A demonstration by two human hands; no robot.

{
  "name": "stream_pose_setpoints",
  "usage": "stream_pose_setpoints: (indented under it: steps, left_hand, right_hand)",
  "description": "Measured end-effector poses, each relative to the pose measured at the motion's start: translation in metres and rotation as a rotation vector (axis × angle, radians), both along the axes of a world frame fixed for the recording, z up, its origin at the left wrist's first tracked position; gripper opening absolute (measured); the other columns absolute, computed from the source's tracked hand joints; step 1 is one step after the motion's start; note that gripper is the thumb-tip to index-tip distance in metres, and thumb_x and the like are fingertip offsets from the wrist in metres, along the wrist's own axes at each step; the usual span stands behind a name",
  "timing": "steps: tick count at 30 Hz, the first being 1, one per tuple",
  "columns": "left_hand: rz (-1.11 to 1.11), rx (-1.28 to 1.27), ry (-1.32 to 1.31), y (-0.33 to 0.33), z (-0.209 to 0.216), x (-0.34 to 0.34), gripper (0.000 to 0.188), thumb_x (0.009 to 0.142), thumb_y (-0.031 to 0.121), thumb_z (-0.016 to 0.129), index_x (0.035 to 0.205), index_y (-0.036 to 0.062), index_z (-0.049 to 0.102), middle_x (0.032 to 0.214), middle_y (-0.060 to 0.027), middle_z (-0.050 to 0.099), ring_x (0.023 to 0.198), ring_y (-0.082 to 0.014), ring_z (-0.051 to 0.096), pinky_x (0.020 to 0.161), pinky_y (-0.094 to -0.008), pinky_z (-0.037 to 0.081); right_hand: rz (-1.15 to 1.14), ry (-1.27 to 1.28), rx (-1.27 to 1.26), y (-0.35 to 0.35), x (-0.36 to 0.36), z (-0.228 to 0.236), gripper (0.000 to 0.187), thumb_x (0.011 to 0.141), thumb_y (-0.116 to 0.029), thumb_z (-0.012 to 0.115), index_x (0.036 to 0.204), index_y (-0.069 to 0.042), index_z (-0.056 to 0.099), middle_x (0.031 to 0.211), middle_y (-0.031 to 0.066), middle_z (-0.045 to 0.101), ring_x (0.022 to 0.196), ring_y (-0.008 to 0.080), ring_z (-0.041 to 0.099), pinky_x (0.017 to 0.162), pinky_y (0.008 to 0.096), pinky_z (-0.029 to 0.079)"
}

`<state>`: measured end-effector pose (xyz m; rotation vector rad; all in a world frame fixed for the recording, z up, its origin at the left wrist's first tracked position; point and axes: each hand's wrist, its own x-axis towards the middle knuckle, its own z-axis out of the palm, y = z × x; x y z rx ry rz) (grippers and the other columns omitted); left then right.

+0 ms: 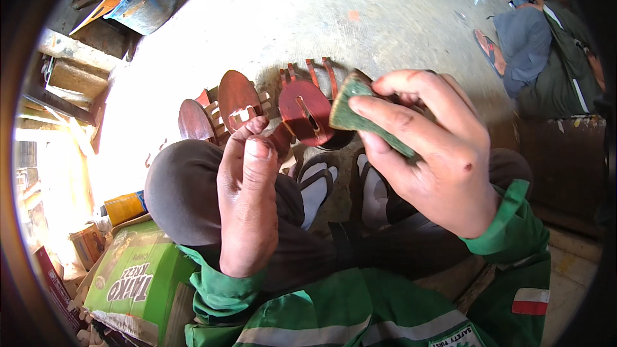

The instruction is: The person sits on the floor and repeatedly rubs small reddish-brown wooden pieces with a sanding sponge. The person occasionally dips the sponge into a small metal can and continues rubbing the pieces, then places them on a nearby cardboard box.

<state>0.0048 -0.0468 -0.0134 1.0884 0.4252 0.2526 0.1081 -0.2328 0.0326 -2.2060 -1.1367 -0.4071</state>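
Observation:
My right hand (pixel 430 141) grips a worn, folded piece of green sandpaper (pixel 363 112) between thumb and fingers, raised above my knees. To its left, my left hand (pixel 247 199) is closed with the thumb upright. A reddish-brown bit (pixel 281 140) shows beside that thumb; whether the fingers hold it is hard to make out. Just beyond the hands stands a dark red oval wooden piece (pixel 291 106) with a long slot. Left of it are another oval wooden piece (pixel 234 93) with a squarish cut-out and a smaller oval one (pixel 193 119). Slim red wooden prongs (pixel 330 77) rise behind the slotted piece.
My feet in dark flip-flops (pixel 316 186) rest on the concrete floor (pixel 411 26). A green carton (pixel 132 270) lies at the lower left. A blue bucket (pixel 144 6) stands at the far left. Another person's leg (pixel 524 45) shows at the far right, above a dark wooden box (pixel 553 160).

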Motion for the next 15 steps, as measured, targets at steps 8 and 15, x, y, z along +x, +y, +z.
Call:
stream_pose_setpoints:
  steps: [8, 15]
  left_hand:
    - [-0.093, 0.013, 0.027, -0.006, 0.004, 0.000, 0.050, 0.106, 0.039, 0.060, 0.135, -0.0016, 0.051, 0.123, -0.0071, 0.062, 0.113, -0.0122, 0.057, 0.098, -0.0297, 0.044]
    - [-0.002, -0.005, 0.043, 0.001, 0.000, 0.000, 0.049, 0.109, 0.041, 0.049, 0.134, -0.0010, 0.052, 0.124, -0.0094, 0.062, 0.114, -0.0164, 0.057, 0.100, -0.0340, 0.044]
  right_hand:
    - [0.087, -0.101, -0.111, 0.007, -0.012, -0.024, 0.035, 0.070, -0.002, 0.078, 0.105, -0.005, 0.077, 0.109, 0.0053, 0.066, 0.090, 0.0231, 0.061, 0.079, 0.0369, 0.045]
    - [0.189, 0.033, -0.148, -0.003, -0.022, -0.009, 0.041, 0.065, -0.001, 0.080, 0.105, -0.007, 0.078, 0.107, 0.0066, 0.067, 0.087, 0.0235, 0.062, 0.077, 0.0366, 0.047]
